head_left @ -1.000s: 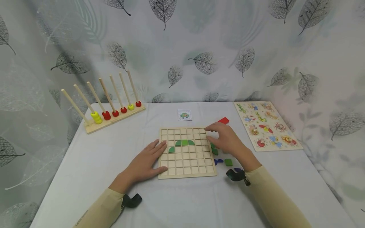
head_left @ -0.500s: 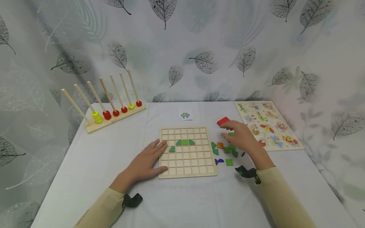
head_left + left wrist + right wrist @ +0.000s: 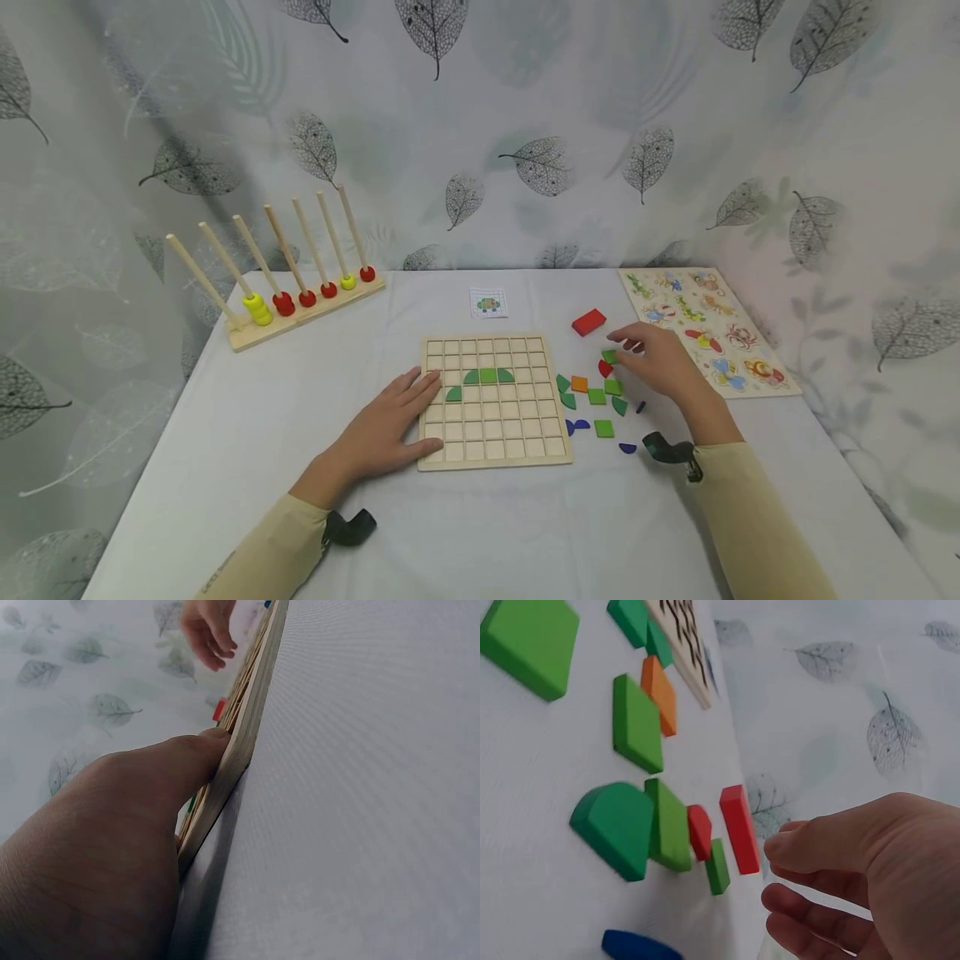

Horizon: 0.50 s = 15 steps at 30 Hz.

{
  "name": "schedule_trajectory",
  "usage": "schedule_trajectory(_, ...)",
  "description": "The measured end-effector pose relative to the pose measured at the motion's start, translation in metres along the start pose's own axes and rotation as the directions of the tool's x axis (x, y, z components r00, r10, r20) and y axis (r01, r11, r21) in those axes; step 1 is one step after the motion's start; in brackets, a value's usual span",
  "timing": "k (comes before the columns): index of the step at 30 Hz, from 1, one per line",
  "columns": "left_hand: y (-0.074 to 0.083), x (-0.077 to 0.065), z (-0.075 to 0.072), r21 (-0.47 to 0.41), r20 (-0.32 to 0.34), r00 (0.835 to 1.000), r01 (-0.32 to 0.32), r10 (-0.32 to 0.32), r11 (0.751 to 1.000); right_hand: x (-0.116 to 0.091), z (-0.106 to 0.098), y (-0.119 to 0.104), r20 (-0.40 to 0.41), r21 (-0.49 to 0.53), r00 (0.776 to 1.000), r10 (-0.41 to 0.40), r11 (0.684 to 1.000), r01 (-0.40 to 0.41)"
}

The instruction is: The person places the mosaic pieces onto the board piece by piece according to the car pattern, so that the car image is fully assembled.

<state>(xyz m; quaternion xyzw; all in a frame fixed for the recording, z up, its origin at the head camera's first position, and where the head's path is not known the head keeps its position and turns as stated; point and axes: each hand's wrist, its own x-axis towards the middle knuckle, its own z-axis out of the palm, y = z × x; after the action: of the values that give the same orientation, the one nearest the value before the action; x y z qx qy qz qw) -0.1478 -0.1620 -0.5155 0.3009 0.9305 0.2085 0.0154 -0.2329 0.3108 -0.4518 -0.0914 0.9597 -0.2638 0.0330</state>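
Note:
My left hand point(image 3: 382, 429) rests flat on the left side of a wooden grid board point(image 3: 495, 462), thumb and fingers straight on its edge. On the board lie a green square point(image 3: 488, 375) and several dark green quarter-round pieces point(image 3: 453, 394). To the right of the board my right hand point(image 3: 663, 358) hovers over loose pieces, fingers loosely bent and nothing between them. Nearest its fingertips are a light green square block point(image 3: 610, 357) and a red rounded piece point(image 3: 605, 368). In the right wrist view, a red rectangular block point(image 3: 739, 829) appears beside the thumb.
More loose pieces lie by the board, including an orange block point(image 3: 579, 384) and a blue half-round piece point(image 3: 627, 448). Behind the board is a pattern card point(image 3: 489, 302). A peg stand with beads point(image 3: 307, 312) stands back left; an animal puzzle board point(image 3: 708, 333) lies right.
My right hand has moved rightward from the board's right edge to above the loose pieces, uncovering the red block and other pieces. The left hand stays in place.

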Motion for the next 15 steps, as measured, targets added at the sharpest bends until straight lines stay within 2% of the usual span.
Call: schedule_trajectory(15, -0.004, 0.0, 0.003, -0.008, 0.008, 1.0, 0.003, -0.003, 1.0, 0.008, 0.014, 0.017, 0.03, -0.044, 0.999, 0.015, 0.999, -0.014)
